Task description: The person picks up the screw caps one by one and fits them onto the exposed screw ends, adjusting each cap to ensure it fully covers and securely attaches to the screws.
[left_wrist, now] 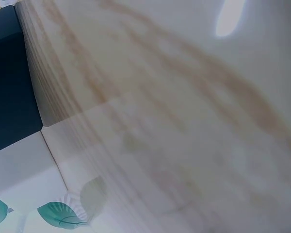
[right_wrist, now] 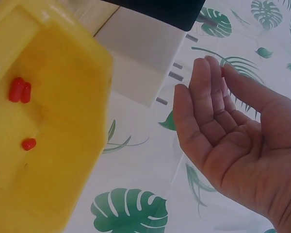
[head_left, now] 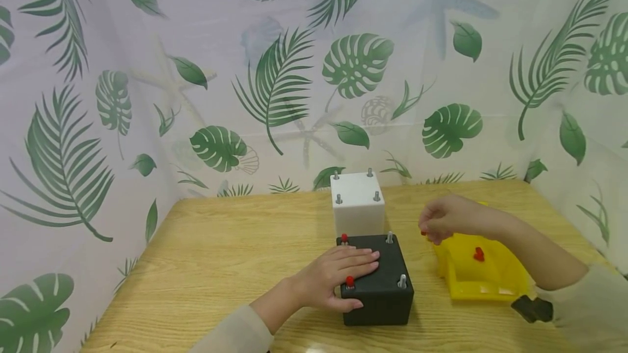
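A person's left hand (head_left: 338, 275) lay with its fingers extended across the top of the black box (head_left: 385, 287), below centre of the head view. Red caps (head_left: 350, 281) covered the two bolts at the box's left corners; the two bolts (head_left: 402, 281) at its right corners stood bare. The right hand (head_left: 451, 218), right of centre, pinched a small red cap (head_left: 423, 232) between thumb and fingertip, above the yellow bin (head_left: 483, 292) at lower right. More red pieces (right_wrist: 20, 91) lay in the bin, at left in the right wrist view. The white box (head_left: 358, 217) stood just above the black one in the head view, four bare bolts upright on top.
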`<action>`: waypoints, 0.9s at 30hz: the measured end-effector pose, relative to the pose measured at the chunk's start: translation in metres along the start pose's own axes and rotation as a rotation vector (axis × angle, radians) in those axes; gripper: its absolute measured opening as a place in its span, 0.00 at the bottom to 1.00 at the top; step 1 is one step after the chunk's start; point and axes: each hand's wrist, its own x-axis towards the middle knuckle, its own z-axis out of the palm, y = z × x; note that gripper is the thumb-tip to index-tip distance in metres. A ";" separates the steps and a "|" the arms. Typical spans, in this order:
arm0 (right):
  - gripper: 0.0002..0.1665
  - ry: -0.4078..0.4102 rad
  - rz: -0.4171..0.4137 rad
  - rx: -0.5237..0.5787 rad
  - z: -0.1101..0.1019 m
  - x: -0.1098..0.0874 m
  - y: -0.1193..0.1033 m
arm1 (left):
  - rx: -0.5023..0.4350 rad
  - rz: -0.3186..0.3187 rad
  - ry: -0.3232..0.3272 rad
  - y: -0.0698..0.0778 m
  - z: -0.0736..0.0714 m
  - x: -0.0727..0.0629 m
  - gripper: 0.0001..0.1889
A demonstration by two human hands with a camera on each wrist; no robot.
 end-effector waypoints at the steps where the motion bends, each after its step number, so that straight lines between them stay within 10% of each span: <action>1: 0.08 0.004 -0.001 -0.003 0.001 0.001 -0.001 | -0.002 0.000 0.002 0.000 0.000 0.000 0.34; 27: 0.13 0.028 -0.078 0.112 0.018 0.014 -0.028 | -0.028 -0.008 0.013 -0.001 0.004 -0.001 0.32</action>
